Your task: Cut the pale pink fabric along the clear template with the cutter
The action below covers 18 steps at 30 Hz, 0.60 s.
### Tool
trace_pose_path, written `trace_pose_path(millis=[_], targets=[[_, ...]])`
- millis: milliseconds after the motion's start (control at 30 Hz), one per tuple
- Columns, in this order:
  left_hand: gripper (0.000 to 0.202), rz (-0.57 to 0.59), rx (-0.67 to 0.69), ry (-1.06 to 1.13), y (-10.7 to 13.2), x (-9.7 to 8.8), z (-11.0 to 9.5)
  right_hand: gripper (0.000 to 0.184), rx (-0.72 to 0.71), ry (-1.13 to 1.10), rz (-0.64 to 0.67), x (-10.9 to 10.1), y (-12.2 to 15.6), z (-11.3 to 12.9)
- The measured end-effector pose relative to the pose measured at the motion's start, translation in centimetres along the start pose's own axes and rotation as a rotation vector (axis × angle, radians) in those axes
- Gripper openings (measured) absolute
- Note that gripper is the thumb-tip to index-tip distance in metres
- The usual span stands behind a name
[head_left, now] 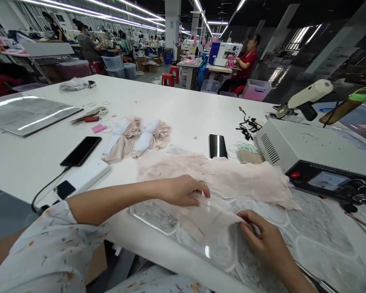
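A thin, pale pink fabric piece stretches between my two hands over a clear plastic template sheet with rounded outlines. My left hand is closed, its curled fingers and thumb pinching the fabric's far edge. At the fabric's right edge, my right hand pinches with thumb and forefinger. Just beyond my hands lies a loose layer of pale pink fabric pieces. Two bundles of similar fabric, wrapped with white bands, rest farther back to the left.
A grey machine box with a dial stands at right, near a tape dispenser. Phones and a white box lie on the white table. Behind it, a person in red sits at a sewing machine.
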<state>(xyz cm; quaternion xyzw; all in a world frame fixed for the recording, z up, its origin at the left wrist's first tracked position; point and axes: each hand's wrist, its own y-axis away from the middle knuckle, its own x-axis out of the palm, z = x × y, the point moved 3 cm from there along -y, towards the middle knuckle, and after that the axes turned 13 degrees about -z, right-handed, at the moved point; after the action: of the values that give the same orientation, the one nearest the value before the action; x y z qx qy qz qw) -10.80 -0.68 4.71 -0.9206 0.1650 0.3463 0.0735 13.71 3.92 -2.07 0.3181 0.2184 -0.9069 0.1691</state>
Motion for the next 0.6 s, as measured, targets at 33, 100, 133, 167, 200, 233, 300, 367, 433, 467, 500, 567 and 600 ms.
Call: trace_pose_path(millis=[33,100,133,167,200,233,300,367,433,467,500,567,600], targets=[[0.024,-0.024,-0.015,-0.011,0.2,-0.5,0.3,0.015,0.017,-0.011,0.016,-0.1,-0.4,0.4],[0.024,-0.072,-0.043,-0.025,0.6,-1.7,1.0,0.017,0.048,-0.036,0.049,-0.3,-1.2,1.4],[0.022,-0.091,-0.057,-0.028,0.7,-2.2,1.4,0.018,0.061,-0.052,0.066,-0.3,-1.5,2.0],[0.020,-0.104,-0.071,-0.029,0.8,-2.7,1.8,0.019,0.072,-0.070,0.081,-0.3,-1.8,2.5],[0.017,-0.112,-0.084,-0.030,0.9,-3.2,2.2,0.020,0.081,-0.088,0.092,-0.2,-2.1,3.0],[0.015,-0.115,-0.095,-0.032,1.1,-3.5,2.6,0.020,0.089,-0.106,0.099,-0.1,-2.4,3.4],[0.011,-0.120,-0.113,-0.038,1.3,-3.9,3.4,0.020,0.102,-0.143,0.102,0.4,-3.0,3.9],[0.008,-0.132,-0.119,-0.056,1.5,-4.1,4.1,0.018,0.115,-0.186,0.104,1.0,-3.7,4.1],[0.006,-0.157,-0.110,-0.088,1.3,-4.1,4.6,0.018,0.127,-0.240,0.111,1.9,-4.7,3.9],[0.004,-0.176,-0.100,-0.109,1.1,-4.1,4.8,0.020,0.128,-0.267,0.108,2.3,-5.2,3.8],[0.003,-0.200,-0.087,-0.132,0.9,-4.3,5.0,0.023,0.125,-0.292,0.096,2.7,-5.7,3.6],[0.003,-0.261,-0.050,-0.185,0.3,-4.8,5.1,0.028,0.100,-0.326,0.029,3.0,-6.5,3.3],[0.004,-0.296,-0.023,-0.211,0.1,-5.2,5.0,0.030,0.077,-0.333,-0.024,3.0,-6.7,3.2]])
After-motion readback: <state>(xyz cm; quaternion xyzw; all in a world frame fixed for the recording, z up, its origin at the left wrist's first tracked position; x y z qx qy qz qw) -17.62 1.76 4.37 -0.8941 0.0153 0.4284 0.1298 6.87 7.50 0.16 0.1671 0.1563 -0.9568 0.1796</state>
